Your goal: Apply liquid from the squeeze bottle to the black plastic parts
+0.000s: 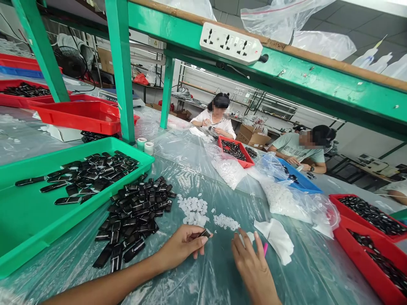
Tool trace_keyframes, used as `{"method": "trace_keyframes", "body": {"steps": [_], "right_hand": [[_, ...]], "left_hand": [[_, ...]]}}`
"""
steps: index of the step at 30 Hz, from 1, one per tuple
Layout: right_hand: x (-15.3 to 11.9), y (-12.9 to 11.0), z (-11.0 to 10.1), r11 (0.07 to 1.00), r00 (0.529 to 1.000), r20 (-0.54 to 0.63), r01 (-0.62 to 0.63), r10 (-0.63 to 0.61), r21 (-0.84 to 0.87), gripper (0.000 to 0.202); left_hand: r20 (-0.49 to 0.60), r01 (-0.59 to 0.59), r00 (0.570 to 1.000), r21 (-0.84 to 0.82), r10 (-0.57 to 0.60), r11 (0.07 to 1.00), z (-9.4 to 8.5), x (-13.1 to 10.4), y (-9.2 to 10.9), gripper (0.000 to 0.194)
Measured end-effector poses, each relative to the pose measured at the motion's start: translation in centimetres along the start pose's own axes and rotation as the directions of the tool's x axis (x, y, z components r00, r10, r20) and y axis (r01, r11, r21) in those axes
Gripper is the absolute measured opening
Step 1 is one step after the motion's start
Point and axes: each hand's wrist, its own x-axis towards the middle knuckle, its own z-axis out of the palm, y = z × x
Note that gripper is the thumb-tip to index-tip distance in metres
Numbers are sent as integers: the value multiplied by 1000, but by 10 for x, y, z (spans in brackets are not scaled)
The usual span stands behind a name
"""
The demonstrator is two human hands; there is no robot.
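Observation:
My left hand (184, 248) pinches a small black piece (205, 233) between thumb and fingers, just below a heap of white bits (194, 210). My right hand (252, 262) reaches over the table with its fingers apart, near a smaller pile of tiny white bits (226, 222). Part of a white item (249, 238) and a pink stick (266, 249) show beside its fingers; the hand hides the rest of them. To the right lies a crumpled white sheet (277, 239). Many black pieces (133, 212) are heaped left of my left hand.
A green tray (38, 237) of black pieces stands at the left, with red trays (76, 116) behind. Bags of white parts (282, 199) lie beyond my right hand. More red trays (359, 262) are at the right. Two people sit across the table under a green shelf (178, 31).

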Motion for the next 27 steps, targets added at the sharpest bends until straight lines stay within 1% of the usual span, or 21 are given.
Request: {"method": "trace_keyframes", "body": {"steps": [2,5,8,10,12,13,15,17,21,24,26,27], "right_hand": [[-2,10,5,1000,1000,-7,4,-4,-8,45],[-4,20,8,999,999,-12,-33,33,22,47],[1,19,6,981,994,-25,-104,110,165,46],[9,12,5,929,988,-7,-145,157,340,45],[20,2,6,843,985,20,-159,174,513,41],[25,-2,7,806,984,29,-163,179,568,39],[36,-9,12,770,984,37,-161,177,617,34],[43,-11,18,761,984,40,-161,175,628,30],[49,-10,25,715,985,39,-149,169,683,25],[47,-10,24,646,977,38,-169,212,744,21],[44,-13,19,594,965,43,-195,260,781,19],[43,-14,16,553,954,55,-216,293,805,19]], "left_hand": [[-6,6,1000,-9,-6,1000,0,0,0,38],[0,8,1000,-29,-8,1000,0,1,0,39],[16,13,1000,-48,-12,999,0,1,-1,41],[32,18,999,-56,-16,998,1,1,-4,41],[53,21,998,-76,-17,997,2,1,-8,42],[63,25,998,-90,-19,996,3,1,-11,42],[81,29,997,-110,-20,994,4,1,-15,43],[91,31,996,-112,-21,993,5,0,-18,42],[94,24,995,-101,-14,995,5,-1,-17,39],[84,15,996,-90,-7,996,6,-2,-15,36],[80,7,997,-98,1,995,7,-2,-14,36],[77,4,997,-108,4,994,8,-2,-13,36]]}}
